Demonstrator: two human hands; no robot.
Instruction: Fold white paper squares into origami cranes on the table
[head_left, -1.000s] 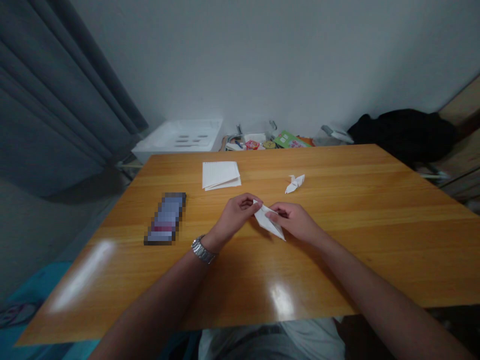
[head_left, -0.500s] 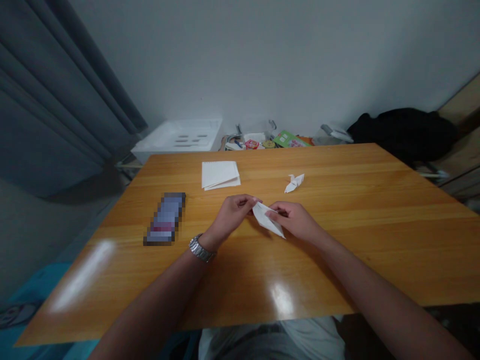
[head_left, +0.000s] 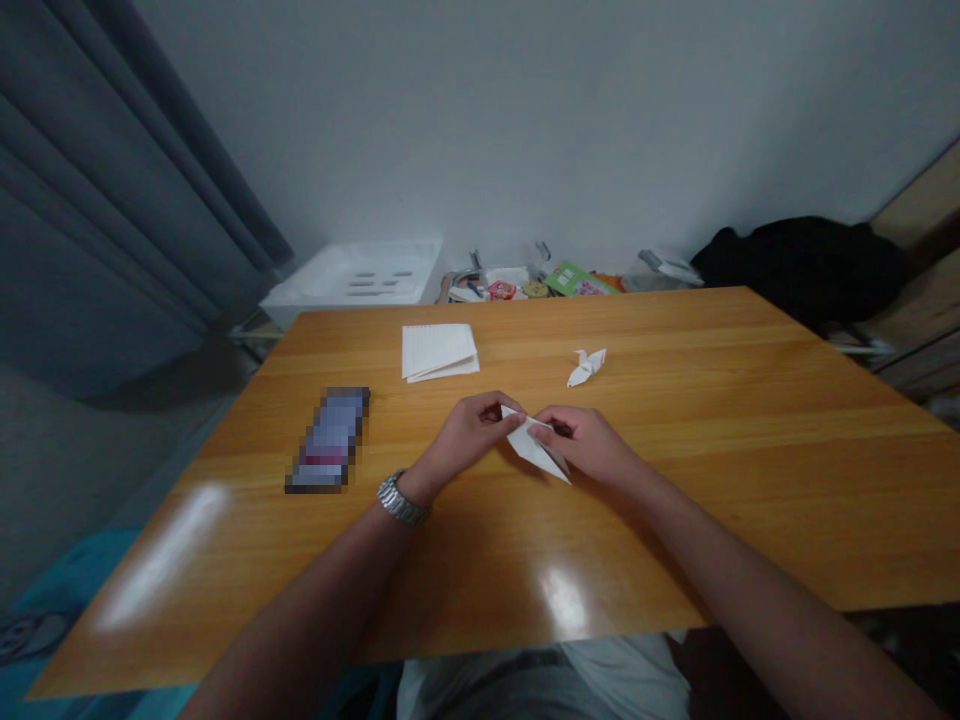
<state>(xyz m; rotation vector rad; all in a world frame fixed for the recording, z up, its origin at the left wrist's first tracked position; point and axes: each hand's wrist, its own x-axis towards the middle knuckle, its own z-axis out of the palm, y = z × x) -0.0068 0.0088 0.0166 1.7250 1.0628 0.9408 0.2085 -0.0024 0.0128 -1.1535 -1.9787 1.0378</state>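
Between my left hand (head_left: 469, 437) and my right hand (head_left: 581, 443) is a folded white paper piece (head_left: 534, 449), narrowing to a point toward me. Both hands pinch its upper edges and hide part of it above the wooden table (head_left: 652, 400). A finished paper crane (head_left: 586, 367) rests beyond my right hand. Farther left lies a small stack of white paper sheets (head_left: 439, 352). A silver wristwatch (head_left: 400, 499) circles my left wrist.
A pixelated phone (head_left: 327, 440) lies left of my hands. Behind the table stand a white tray (head_left: 352, 275) and a cluttered pile of small items (head_left: 517, 285). A black cloth bundle (head_left: 799, 262) sits back right; a grey curtain (head_left: 112, 170) hangs left.
The folded paper has narrowed slightly between my fingers, and my hands have drawn a little closer together. The view has shifted very slightly.
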